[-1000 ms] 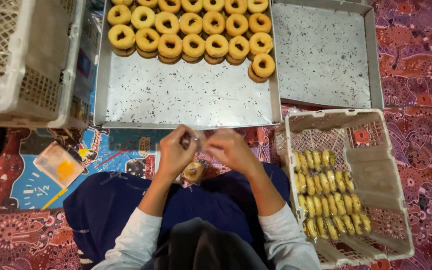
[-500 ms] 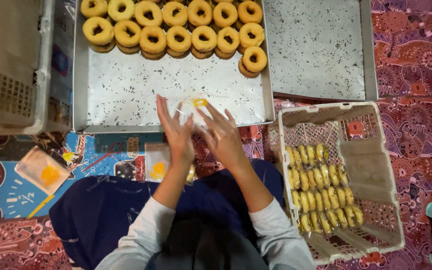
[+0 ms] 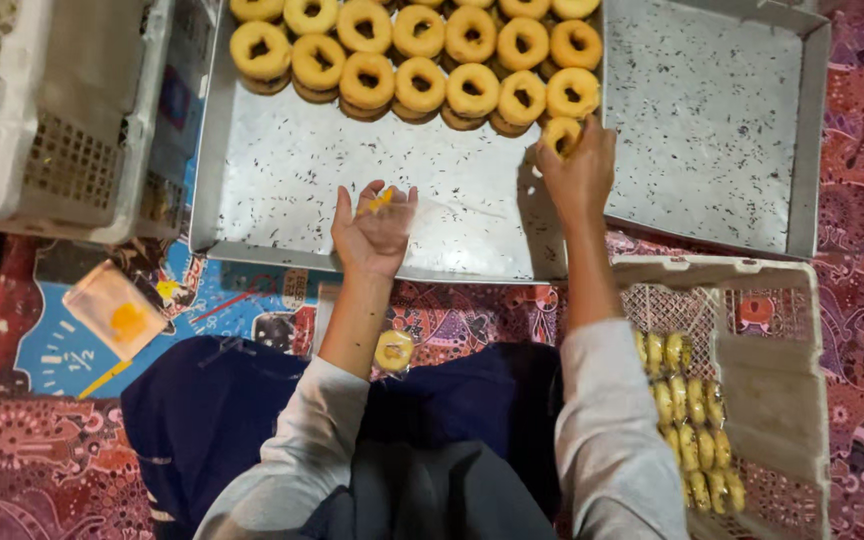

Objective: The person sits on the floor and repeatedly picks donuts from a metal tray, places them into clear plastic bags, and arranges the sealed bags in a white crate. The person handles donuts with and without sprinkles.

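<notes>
The right hand (image 3: 580, 165) is closed on one ring-shaped pastry (image 3: 560, 133) at the right end of the near row in the metal tray (image 3: 282, 190), so it can lift it out. The left hand (image 3: 374, 232) holds a blurred clear wrapper (image 3: 382, 200) over the tray, fingers half curled. About nineteen pastries show in the tray. One wrapped pastry (image 3: 393, 351) lies on the lap; the white crate (image 3: 762, 400) at right keeps many more.
</notes>
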